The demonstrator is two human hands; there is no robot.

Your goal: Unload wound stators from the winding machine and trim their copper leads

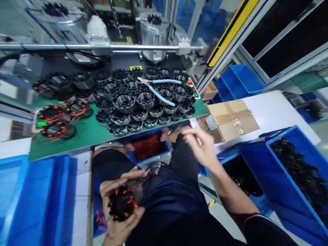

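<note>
One green bench (pixel 87 135); one taped cardboard box (pixel 234 121); one blue bin (pixel 167 147), copper scraps (pixel 148 147) inside. Two hands: right hand (pixel 202 147) half-curled, can't tell if holding; left hand (pixel 105 191) wrapped round one copper-wound core (pixel 121 203), low. Three more, wires loose, bench left. One pliers (pixel 164 81) atop bare cores (pixel 124 101).
</note>
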